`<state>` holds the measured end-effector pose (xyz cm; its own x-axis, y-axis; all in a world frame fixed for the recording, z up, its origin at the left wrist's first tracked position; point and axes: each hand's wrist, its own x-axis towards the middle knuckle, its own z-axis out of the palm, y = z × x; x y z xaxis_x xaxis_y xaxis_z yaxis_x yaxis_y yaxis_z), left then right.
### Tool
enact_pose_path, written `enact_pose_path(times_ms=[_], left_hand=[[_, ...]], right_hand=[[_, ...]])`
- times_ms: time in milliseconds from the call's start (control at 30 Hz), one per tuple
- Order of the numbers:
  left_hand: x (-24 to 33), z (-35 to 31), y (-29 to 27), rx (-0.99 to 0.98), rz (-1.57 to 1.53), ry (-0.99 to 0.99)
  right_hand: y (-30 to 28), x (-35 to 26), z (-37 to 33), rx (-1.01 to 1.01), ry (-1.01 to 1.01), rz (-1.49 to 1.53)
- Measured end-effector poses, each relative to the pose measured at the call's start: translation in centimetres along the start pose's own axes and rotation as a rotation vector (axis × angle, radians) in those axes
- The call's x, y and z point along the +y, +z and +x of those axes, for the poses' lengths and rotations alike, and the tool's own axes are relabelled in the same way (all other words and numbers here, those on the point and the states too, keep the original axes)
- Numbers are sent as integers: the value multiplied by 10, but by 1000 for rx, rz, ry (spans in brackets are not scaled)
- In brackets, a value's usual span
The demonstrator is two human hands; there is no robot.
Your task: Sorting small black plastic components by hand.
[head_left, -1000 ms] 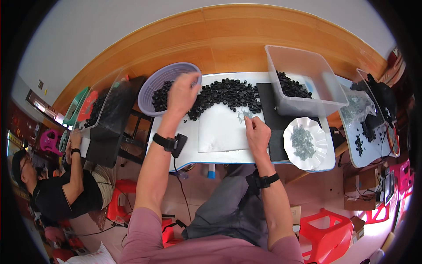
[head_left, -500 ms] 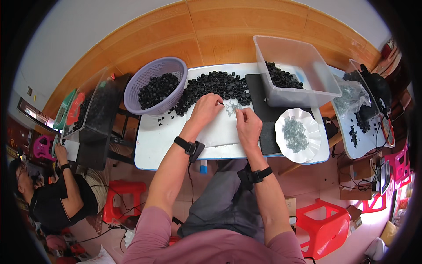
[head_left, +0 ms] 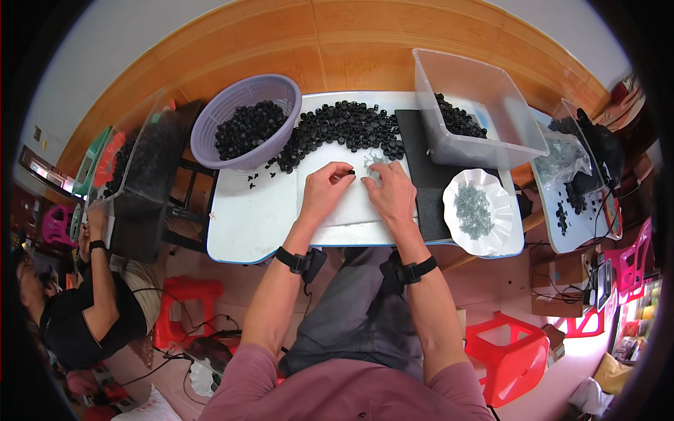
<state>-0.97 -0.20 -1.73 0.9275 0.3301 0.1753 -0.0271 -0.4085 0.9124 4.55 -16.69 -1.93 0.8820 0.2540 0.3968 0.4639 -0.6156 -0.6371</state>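
Over the white table [head_left: 242, 231], my left hand [head_left: 326, 192] pinches a small round black cap [head_left: 351, 172] between thumb and fingertips. Close beside it, my right hand [head_left: 392, 193] has thumb and index finger bent toward each other; whatever they may hold is too small to make out. Small clear pieces [head_left: 374, 159] lie just beyond the right fingertips, on a white board [head_left: 344, 216]. A wide heap of black caps [head_left: 344, 125] spreads behind both hands. To the right, a white wavy-rimmed dish [head_left: 500, 217] holds many more clear pieces [head_left: 473, 210].
A purple basket [head_left: 203, 133] of black caps stands at the back left. A translucent bin [head_left: 484, 77] with black caps sits back right, partly on a dark mat [head_left: 428, 196]. Red stools [head_left: 509, 358] stand on the floor. Another person [head_left: 95, 305] works at the far left.
My right hand has turned and reached farther over the clear pieces, its fingers more extended. My left hand has lowered slightly, still pinching the black cap. The whole view has shifted a little.
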Motion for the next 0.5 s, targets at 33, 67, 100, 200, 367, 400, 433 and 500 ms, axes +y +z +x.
enact_pose_path(times_ms=[33,67,100,200,367,400,433,500], left_hand=[[0,-1,1,1,-6,-4],[0,-2,2,12,-13,15],[0,-3,3,22,-19,34],[1,-4,2,40,3,41],[-1,-5,2,44,2,39],[0,-5,2,39,8,38],[-1,-5,2,39,8,37],[-3,-4,3,34,81,136]], right_hand=[[1,2,0,-9,-10,-14],[2,4,-1,-18,-21,-29],[3,6,-2,-22,-21,-34],[4,7,-4,-25,-46,-8],[2,4,-4,9,-84,58],[2,5,-4,8,-83,56],[2,6,-5,6,-92,70],[3,7,-6,3,-101,85]])
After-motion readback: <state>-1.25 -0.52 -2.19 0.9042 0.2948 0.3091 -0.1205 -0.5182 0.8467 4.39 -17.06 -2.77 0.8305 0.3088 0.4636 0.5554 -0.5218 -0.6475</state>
